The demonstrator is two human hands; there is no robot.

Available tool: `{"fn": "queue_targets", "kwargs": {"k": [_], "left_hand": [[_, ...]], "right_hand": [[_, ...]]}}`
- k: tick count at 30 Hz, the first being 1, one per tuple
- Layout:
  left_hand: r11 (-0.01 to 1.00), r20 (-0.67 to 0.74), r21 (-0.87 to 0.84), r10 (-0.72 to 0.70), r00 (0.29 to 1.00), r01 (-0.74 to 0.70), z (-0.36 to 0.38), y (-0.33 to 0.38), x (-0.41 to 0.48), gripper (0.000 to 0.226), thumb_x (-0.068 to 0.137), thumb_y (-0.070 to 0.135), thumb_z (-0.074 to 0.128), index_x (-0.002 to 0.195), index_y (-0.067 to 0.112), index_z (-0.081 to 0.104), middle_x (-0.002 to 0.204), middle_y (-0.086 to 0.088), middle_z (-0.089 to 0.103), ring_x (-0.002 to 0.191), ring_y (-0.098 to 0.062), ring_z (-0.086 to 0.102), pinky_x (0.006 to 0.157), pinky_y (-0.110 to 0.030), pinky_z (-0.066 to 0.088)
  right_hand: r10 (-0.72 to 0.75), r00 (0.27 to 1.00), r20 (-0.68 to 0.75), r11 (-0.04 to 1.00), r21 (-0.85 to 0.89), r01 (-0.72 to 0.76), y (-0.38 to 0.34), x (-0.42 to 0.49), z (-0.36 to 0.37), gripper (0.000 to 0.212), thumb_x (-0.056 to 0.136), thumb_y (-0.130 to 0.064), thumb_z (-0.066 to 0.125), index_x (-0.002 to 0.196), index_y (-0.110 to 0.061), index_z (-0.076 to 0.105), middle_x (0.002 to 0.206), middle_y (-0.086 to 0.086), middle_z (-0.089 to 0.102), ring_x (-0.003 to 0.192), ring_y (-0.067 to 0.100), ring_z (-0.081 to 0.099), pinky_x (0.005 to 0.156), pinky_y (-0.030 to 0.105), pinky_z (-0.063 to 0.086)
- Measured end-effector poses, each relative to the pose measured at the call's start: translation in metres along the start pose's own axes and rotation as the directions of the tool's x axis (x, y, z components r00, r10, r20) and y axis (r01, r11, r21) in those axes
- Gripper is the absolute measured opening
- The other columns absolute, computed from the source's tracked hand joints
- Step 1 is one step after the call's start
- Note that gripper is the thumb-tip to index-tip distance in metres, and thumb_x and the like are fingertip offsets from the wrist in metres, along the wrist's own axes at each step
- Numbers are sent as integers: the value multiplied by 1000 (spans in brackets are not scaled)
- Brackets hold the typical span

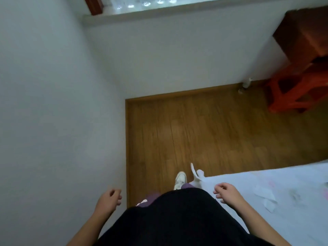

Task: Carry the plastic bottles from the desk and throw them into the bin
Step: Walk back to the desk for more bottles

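Two bare hands hang low at the bottom of the head view, one on each side of the person's dark top [177,219], and neither holds anything. The left hand [110,197] is loosely curled, fingers bent toward the palm, in front of the white wall [53,103]. The right hand [226,192] is loosely curled too, its fingers slightly spread, above the near edge of a white cloth [284,183] that fills the lower right corner; whether it touches the cloth cannot be told. A white knotted tuft [197,174] sticks up at the cloth's corner, just beside a white shoe [180,180] planted on the wooden floor [213,130]. No bottle is near either hand. The nearest match to the task's things is a row of clear shiny items [146,4] on the window ledge [159,12] at the top of the view, well apart from both hands and too blurred to say for certain that they are plastic bottles. A small white object [247,83] stands on the floor against the far wall, next to a red plastic stool [292,93]; it is too small to identify. Above the stool sits a piece of brown wooden furniture [301,32], cut off by the right edge.
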State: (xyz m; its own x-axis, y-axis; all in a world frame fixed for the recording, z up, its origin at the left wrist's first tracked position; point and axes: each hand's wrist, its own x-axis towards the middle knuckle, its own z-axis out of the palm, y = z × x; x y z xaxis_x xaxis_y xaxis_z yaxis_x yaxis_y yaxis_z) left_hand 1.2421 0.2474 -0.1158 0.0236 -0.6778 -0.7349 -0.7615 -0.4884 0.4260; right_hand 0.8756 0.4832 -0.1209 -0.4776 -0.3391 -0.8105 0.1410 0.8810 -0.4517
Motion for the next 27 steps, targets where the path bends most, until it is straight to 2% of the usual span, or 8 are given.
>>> {"fn": "queue_targets", "kwargs": {"k": [4, 8, 11, 15, 19, 21, 24, 27], "left_hand": [[1000, -32, 14, 8, 999, -7, -7, 57, 25, 22, 102, 23, 50, 95, 9, 65, 91, -15, 70, 77, -28, 66, 62, -32, 49], [999, -6, 42, 8, 1000, -7, -9, 112, 60, 24, 101, 25, 51, 94, 9, 67, 89, -13, 71, 74, -26, 66, 63, -32, 46], [993, 20, 113, 18, 1000, -20, -5, 164, 97, 25, 102, 25, 51, 92, 8, 66, 87, -12, 71, 70, -25, 64, 61, -31, 44], [972, 137, 215, 62, 989, -91, 7, 255, 146, 23, 102, 21, 52, 94, 3, 62, 84, -16, 66, 65, -25, 59, 53, -29, 41], [901, 264, 356, 156, 952, -246, 31, 359, 187, 23, 101, 22, 56, 92, 4, 67, 78, -13, 69, 64, -24, 62, 53, -30, 44], [817, 338, 445, 228, 913, -368, 53, 413, 198, 25, 99, 26, 58, 86, 8, 69, 74, -10, 72, 64, -24, 66, 58, -32, 49], [661, 477, 537, 276, 835, -525, 98, 489, 201, 25, 99, 33, 56, 89, 14, 69, 77, -6, 73, 71, -22, 69, 59, -32, 50], [543, 587, 552, 285, 758, -633, 152, 550, 196, 32, 98, 39, 55, 84, 15, 70, 77, -7, 74, 71, -25, 70, 64, -41, 55]], "right_hand": [[-143, 989, 28, 982, -119, 145, -97, 42, -25, 8, 91, -27, 60, 94, -22, 66, 91, -1, 73, 86, 19, 69, 74, 35, 53], [-213, 977, -12, 975, -76, 211, -169, 73, -51, 10, 91, -31, 62, 97, -25, 67, 93, -4, 73, 88, 17, 69, 82, 39, 57], [-199, 979, -44, 980, -26, 198, -197, 100, -71, 11, 93, -30, 61, 99, -24, 67, 94, -4, 72, 88, 16, 69, 78, 34, 57], [-23, 994, -106, 993, 114, 35, -198, 125, -100, 11, 94, -27, 58, 95, -21, 67, 93, 2, 73, 90, 21, 69, 75, 33, 53], [204, 960, -193, 930, 344, -128, -175, 125, -119, 15, 96, -21, 55, 92, -14, 68, 95, 9, 72, 84, 21, 66, 76, 32, 51], [317, 921, -225, 865, 468, -183, -162, 119, -123, 18, 96, -18, 54, 85, -11, 66, 90, 10, 70, 81, 24, 65, 72, 32, 49], [448, 866, -220, 760, 604, -240, -142, 104, -125, 24, 94, -12, 52, 71, -11, 58, 76, 8, 61, 63, 20, 55, 60, 29, 41], [557, 808, -192, 633, 728, -263, -119, 90, -122, 18, 93, -11, 51, 79, -6, 61, 75, 9, 60, 62, 19, 53, 58, 27, 40]]}}
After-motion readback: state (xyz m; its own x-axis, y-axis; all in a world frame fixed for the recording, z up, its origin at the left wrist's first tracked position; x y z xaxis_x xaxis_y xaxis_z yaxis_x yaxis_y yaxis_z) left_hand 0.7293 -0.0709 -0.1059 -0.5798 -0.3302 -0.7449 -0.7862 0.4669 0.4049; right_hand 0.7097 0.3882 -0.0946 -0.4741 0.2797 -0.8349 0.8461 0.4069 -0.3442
